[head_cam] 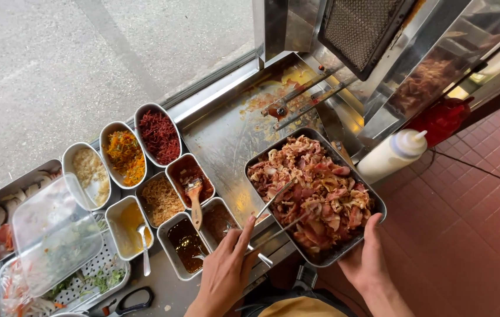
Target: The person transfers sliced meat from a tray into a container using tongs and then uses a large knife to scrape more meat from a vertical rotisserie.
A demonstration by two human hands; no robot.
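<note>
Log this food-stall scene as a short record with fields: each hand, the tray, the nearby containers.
left hand: grips metal tongs, tips in the meat
right hand: holds the tray's near edge
tray: metal, rectangular, heaped with sliced cooked meat
containers: small metal tubs of toppings and sauces, left of the tray
squeeze bottle: white, lying right of the tray

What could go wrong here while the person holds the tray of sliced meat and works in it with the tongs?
1. The metal tray of sliced meat partly overhangs the counter edge, held by the right hand; it might tip.
2. The meat is heaped high, so the tongs in the left hand could push pieces over the rim.
3. Sauce containers stand close by; a dropped piece could splash.
</note>
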